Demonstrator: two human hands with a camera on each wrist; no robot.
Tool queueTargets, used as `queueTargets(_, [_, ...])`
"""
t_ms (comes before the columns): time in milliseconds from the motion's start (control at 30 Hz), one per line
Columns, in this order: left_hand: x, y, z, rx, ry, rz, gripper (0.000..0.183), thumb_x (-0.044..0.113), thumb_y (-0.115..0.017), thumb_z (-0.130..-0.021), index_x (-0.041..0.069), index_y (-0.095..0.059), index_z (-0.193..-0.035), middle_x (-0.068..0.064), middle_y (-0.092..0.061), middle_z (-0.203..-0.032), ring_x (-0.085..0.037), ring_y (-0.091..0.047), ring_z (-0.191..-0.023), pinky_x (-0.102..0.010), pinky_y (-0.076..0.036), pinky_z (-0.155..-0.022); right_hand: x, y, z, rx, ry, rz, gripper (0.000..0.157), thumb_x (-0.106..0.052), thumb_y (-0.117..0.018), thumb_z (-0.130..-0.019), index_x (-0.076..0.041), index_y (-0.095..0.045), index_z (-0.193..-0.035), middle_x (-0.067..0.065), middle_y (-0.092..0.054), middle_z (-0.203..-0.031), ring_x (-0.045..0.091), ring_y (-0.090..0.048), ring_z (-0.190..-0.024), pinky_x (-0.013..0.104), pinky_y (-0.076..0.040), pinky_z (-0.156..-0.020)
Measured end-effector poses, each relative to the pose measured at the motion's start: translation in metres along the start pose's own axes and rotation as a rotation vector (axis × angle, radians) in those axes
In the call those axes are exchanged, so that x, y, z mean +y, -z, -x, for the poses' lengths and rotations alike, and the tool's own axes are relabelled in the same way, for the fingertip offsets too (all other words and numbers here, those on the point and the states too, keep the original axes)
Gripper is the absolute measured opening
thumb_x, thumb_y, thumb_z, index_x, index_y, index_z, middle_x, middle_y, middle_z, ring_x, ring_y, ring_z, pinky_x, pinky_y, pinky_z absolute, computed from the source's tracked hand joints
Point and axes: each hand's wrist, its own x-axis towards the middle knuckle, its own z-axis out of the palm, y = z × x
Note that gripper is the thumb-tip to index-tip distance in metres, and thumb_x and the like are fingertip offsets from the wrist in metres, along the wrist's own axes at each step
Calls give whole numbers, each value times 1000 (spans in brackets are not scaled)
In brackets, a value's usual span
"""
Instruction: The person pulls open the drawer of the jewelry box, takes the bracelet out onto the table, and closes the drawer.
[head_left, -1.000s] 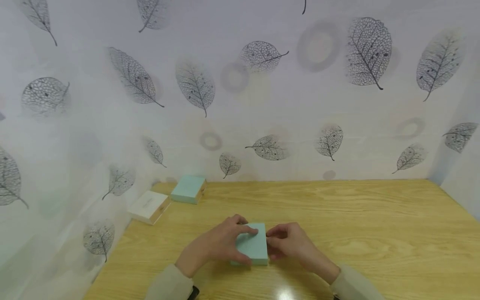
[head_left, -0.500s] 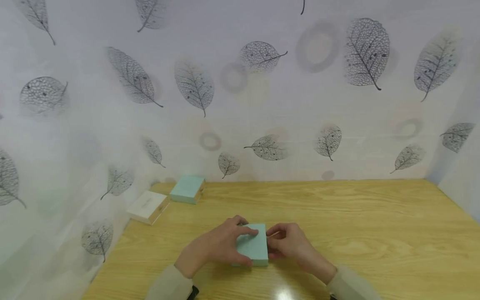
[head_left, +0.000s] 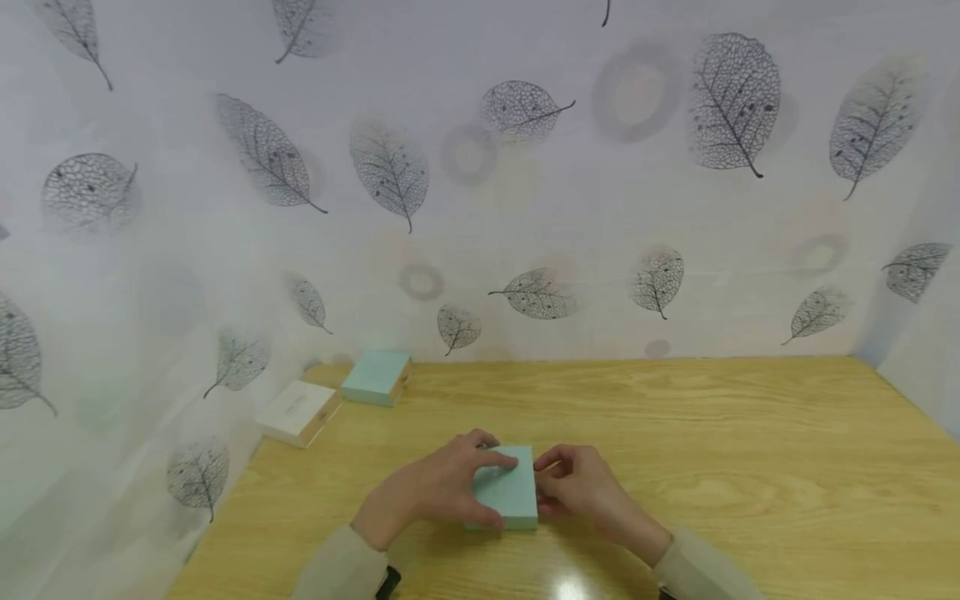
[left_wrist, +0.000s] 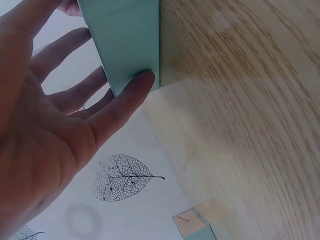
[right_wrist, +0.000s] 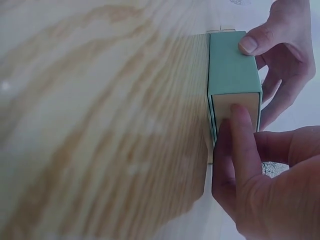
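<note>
A small light teal drawer box (head_left: pixel 513 493) lies flat on the table, a pale front panel (right_wrist: pixel 224 106) at its right end. My left hand (head_left: pixel 423 490) grips it from the left, thumb along the near side, one finger on the top and others around the far side. In the right wrist view, my left thumb presses on the teal side. My right hand (head_left: pixel 588 493) is at the right end, fingers curled together, one fingertip against the pale panel. Whatever sits between those right fingertips is hidden. The drawer looks flush with its sleeve.
At the table's back left stand a second teal box (head_left: pixel 375 375) with a tan end and a cream box (head_left: pixel 296 410) beside it. The wood-grain table (head_left: pixel 712 467) meets a leaf-patterned backdrop (head_left: pixel 465 200) at the back and left.
</note>
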Motion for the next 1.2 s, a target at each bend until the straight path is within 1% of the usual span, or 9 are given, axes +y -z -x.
queueTargets(233, [-3, 1, 0, -6, 7, 26, 65, 52, -77, -72, 35, -55, -131, -1, -42, -139, -15, -45, -116, -38, -46, -98, -2, -2, 1, 5, -9, 0, 23, 2, -59, -87, 5, -56, -110, 15, -63, -90, 18, -67, -72, 35, -59, -67])
queueTargets(467, [-2, 0, 0, -4, 9, 25, 66, 52, -77, -71, 36, -55, -131, -1, -43, -138, -14, -46, -116, -36, -45, -99, -4, 0, 3, -3, 6, 3, 23, 3, -58, -87, 6, -56, -110, 15, -62, -89, 19, -66, -70, 35, -59, -67])
queueTargets(700, [1, 2, 2, -9, 30, 33, 66, 51, -78, -70, 36, -55, -131, 0, -43, -137, -14, -45, -114, -35, -46, -97, -3, 1, 3, 29, 5, -9, 23, 6, -57, -84, 6, -56, -108, 13, -62, -81, 17, -65, -65, 34, -58, -63])
queueTargets(1000, [1, 2, 2, 5, 14, 27, 65, 50, -79, -70, 34, -56, -128, 4, -47, -131, -11, -46, -111, -32, -46, -96, 2, 2, 1, 28, 0, -13, 26, -1, -63, -85, 5, -57, -110, 13, -65, -87, 16, -66, -65, 34, -59, -63])
queueTargets(1200, [0, 0, 1, 14, 7, 18, 64, 49, -79, -69, 36, -55, -127, 5, -48, -129, -11, -47, -110, -32, -46, -95, 1, 5, 1, -4, -1, -22, 28, -2, -63, -86, 6, -56, -112, 14, -66, -89, 16, -67, -66, 32, -58, -63])
